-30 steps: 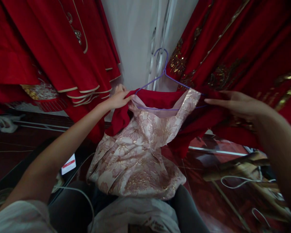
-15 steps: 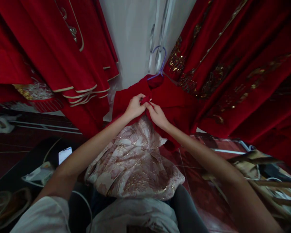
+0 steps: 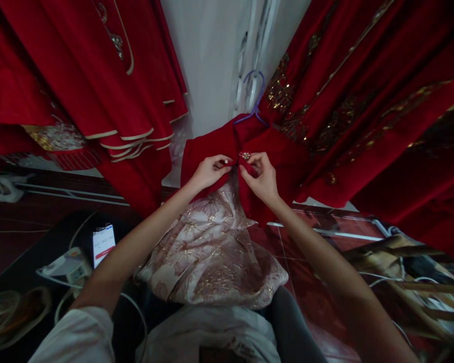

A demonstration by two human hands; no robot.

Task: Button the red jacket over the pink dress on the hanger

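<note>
A red jacket (image 3: pixel 212 143) hangs in front of me on a purple hanger (image 3: pixel 257 108), its front edges parted a little at the chest. My left hand (image 3: pixel 211 170) pinches the left front edge, with a small shiny bead at the fingertips. On the other side, my right hand (image 3: pixel 260 174) grips the right front edge beside a small jewelled fastener (image 3: pixel 245 156). A pale pink and gold patterned skirt (image 3: pixel 215 252) spreads from under the jacket down over my lap.
Red garments with pale piping (image 3: pixel 136 136) hang at the left, and red garments with gold sequins (image 3: pixel 283 91) at the right. A lit phone (image 3: pixel 103 246) and a power socket block (image 3: pixel 75 267) lie on a dark surface at the lower left. A cluttered wooden rack (image 3: pixel 419 287) stands at the lower right.
My hands were together at the jacket's front; now they are slightly apart, each with one edge. The right hand has turned and the jewelled fastener shows clearly.
</note>
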